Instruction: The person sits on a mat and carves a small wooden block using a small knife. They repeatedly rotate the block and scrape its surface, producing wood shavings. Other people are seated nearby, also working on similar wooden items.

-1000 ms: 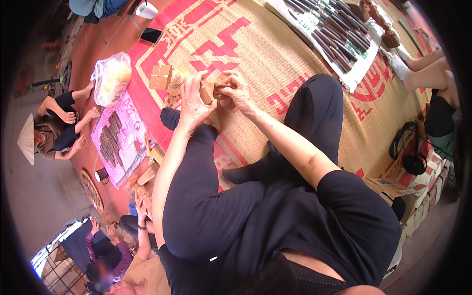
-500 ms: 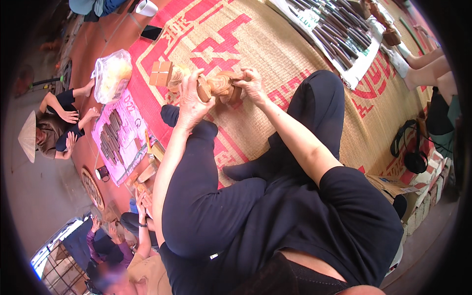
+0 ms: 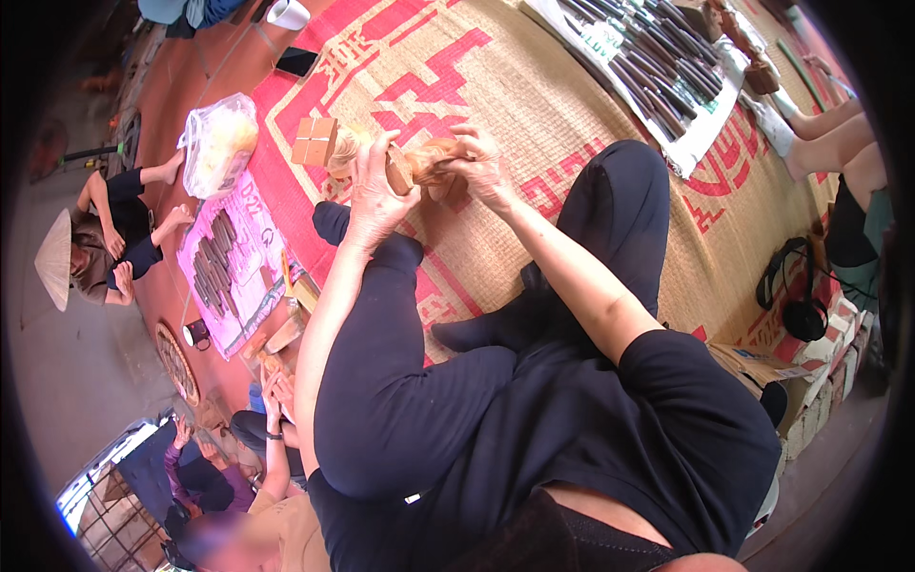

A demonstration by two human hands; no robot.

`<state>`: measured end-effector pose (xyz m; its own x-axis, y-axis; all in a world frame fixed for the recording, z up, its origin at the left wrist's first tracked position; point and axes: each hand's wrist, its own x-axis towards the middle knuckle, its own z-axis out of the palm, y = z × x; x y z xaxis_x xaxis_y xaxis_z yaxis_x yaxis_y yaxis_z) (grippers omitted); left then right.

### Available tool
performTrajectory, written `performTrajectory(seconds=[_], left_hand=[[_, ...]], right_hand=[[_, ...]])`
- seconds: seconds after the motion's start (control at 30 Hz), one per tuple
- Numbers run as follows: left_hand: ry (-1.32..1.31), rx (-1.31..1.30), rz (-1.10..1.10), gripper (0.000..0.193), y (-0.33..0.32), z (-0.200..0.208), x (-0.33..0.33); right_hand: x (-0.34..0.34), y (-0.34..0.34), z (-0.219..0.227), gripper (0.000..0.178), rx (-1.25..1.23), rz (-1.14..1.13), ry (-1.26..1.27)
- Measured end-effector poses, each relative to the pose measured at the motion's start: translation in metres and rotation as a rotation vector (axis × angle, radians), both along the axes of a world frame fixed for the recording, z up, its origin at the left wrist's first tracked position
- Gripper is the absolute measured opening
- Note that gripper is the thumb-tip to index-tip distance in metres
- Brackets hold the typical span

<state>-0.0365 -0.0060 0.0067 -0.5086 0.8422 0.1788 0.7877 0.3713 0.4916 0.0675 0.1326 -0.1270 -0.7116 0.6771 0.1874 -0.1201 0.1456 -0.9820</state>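
Observation:
Both my hands hold a pale carved wooden figure (image 3: 432, 157) just above the patterned mat. Around its flat-ended left end, my left hand (image 3: 375, 191) is closed. My right hand (image 3: 484, 170) has its fingers closed over the right end, hiding part of the carving. Just left of my left hand lies another carved wooden piece (image 3: 345, 153), partly covered by that hand. Beside it is a brown square wooden block (image 3: 314, 141) with a light cross-shaped line on its face.
Many dark-handled carving tools (image 3: 662, 71) lie on a white cloth at the upper right. More tools (image 3: 215, 262) rest on a pink sheet (image 3: 250, 310) at left, near a clear plastic bag (image 3: 219, 148). A phone (image 3: 296, 62) lies farther off. Other people sit around the mat (image 3: 534, 86).
My right hand has shifted slightly left along the carved figure and its fingers are placed differently, covering more of it. At left, the hat-wearing person's hands have moved.

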Motion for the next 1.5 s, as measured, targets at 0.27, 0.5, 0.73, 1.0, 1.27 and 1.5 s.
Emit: performTrajectory(seconds=[0.27, 0.5, 0.73, 1.0, 1.27, 1.5], left_hand=[[-0.036, 0.000, 0.011, 0.083, -0.003, 0.000, 0.001], [-0.012, 0.015, 0.001, 0.080, -0.004, -0.002, 0.000], [-0.001, 0.002, -0.004, 0.084, -0.002, -0.001, -0.001], [-0.011, 0.006, -0.012, 0.079, 0.001, -0.001, 0.001], [-0.033, 0.022, -0.012, 0.083, 0.000, -0.001, 0.000], [0.015, 0.003, -0.024, 0.080, -0.001, 0.000, 0.001]], right_hand=[[0.008, 0.014, -0.019, 0.021, -0.030, -0.026, -0.115], [-0.003, -0.012, 0.028, 0.024, -0.266, 0.152, 0.052], [-0.001, 0.004, 0.009, 0.020, -0.135, 0.022, -0.006], [-0.007, 0.015, -0.003, 0.016, -0.180, -0.040, -0.114], [-0.011, -0.014, 0.023, 0.019, -0.240, 0.048, 0.044], [-0.015, 0.005, 0.001, 0.021, -0.224, -0.063, -0.037]])
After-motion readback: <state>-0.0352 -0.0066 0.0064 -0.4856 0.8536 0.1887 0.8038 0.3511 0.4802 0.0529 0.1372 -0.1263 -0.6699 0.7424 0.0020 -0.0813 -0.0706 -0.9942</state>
